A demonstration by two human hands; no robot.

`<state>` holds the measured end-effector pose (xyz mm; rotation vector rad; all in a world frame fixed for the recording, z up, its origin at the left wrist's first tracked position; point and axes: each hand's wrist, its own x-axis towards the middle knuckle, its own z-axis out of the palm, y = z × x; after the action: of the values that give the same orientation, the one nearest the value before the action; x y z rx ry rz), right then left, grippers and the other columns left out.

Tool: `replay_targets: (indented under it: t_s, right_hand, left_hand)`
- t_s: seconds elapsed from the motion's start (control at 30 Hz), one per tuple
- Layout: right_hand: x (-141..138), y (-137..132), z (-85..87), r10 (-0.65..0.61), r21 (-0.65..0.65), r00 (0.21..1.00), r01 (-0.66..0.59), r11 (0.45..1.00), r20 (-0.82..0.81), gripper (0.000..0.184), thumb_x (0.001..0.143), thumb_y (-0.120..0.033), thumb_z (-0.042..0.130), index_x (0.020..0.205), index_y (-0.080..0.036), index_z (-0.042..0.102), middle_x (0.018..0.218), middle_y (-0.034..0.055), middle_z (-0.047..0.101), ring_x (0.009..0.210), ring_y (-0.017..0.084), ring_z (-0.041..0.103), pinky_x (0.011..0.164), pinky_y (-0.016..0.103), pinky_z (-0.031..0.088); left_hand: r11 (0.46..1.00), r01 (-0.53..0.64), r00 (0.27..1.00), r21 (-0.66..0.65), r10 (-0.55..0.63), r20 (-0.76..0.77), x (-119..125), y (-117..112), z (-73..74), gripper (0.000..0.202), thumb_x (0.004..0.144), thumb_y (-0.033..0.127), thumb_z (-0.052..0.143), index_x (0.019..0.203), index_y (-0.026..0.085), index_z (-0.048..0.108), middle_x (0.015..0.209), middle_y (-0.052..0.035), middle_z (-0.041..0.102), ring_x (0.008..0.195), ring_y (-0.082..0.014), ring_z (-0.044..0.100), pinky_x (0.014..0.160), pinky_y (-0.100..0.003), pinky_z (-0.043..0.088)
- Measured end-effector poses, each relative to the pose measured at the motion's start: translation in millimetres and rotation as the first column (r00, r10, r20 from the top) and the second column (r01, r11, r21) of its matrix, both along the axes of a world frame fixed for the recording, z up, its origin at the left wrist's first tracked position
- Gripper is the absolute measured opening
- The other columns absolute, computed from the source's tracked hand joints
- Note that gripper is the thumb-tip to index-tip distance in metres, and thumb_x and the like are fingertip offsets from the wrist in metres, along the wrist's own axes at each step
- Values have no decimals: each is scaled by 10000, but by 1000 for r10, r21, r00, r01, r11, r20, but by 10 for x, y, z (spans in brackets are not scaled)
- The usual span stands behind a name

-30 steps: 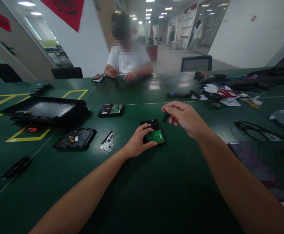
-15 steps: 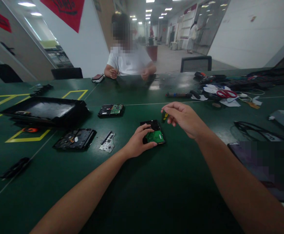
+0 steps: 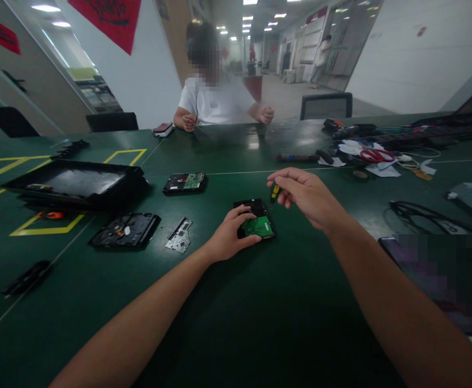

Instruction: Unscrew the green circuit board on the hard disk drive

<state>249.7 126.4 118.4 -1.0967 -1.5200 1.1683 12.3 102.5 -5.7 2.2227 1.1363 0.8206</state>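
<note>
Hard drive [image 3: 265,227] is lying beneath my left hand [image 3: 230,235], clasped, apparently for steadiness; my right hand [image 3: 306,198], just beside, is pinching a yellow-black tool [image 3: 275,192].

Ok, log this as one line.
left hand: holding green-board drive | right hand: holding dark-and-yellow tool | table: silvery piece
</note>
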Motion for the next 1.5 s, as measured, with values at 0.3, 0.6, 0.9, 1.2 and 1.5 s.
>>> replay_targets:
  t_s: [0.3, 0.6, 0.9, 1.2, 1.5]
  right_hand:
    - [-3, -24, 27, -11, 11, 999, 10, 1000, 44, 166, 956, -235, 647, 1067, -197, 765, 694, -5, 640, 591, 116, 573, 519, 221, 423]
    - [-9, -33, 23, -53, 0, 998, 53, 999, 40, 57, 923, -233, 689, 944, -180, 694, 781, 19, 697, 562, 105, 595, 473, 222, 420]
    - [-22, -19, 14, 10, -35, 999, -11, 999, -30, 145, 994, -296, 626, 1015, -203, 736, 920, 52, 731, 620, 116, 641, 516, 229, 482]
    - [-17, -21, -9, -22, -2, 998, 22, 1000, 60, 149, 970, -332, 712, 975, -188, 678, 732, 3, 667, 594, 115, 589, 517, 226, 452]
    - [-23, -35, 6, -6, -12, 1000, 6, 1000, 4, 124, 967, -325, 703, 991, -203, 699, 954, 43, 746, 618, 100, 602, 492, 216, 427]
  left_hand:
    - [1000, -3, 1000, -3, 3, -1, 6, -1, 3, 590, 908, 491, 804, 1426, 272, 623, 1622, -125, 491, 1593, -340, 367, 1315, -570, 326]
    - [1000, -5, 1000, 0, 5, 4, 6, -9, 25, 576, 909, 483, 804, 1412, 261, 632, 1610, -131, 501, 1581, -336, 386, 1311, -547, 340]
    - [1000, -5, 1000, -9, 5, -2, -4, -3, 14, 588, 904, 498, 804, 1423, 288, 626, 1623, -117, 491, 1590, -345, 374, 1306, -577, 341]
    - [1000, 3, 1000, -3, -3, 4, 2, -3, 13, 593, 910, 493, 802, 1430, 271, 623, 1620, -127, 494, 1589, -343, 372, 1313, -566, 333]
    - [1000, 2, 1000, -6, -2, 0, -8, 4, -2, 595, 905, 505, 803, 1426, 278, 627, 1623, -119, 487, 1592, -347, 369, 1313, -571, 334]
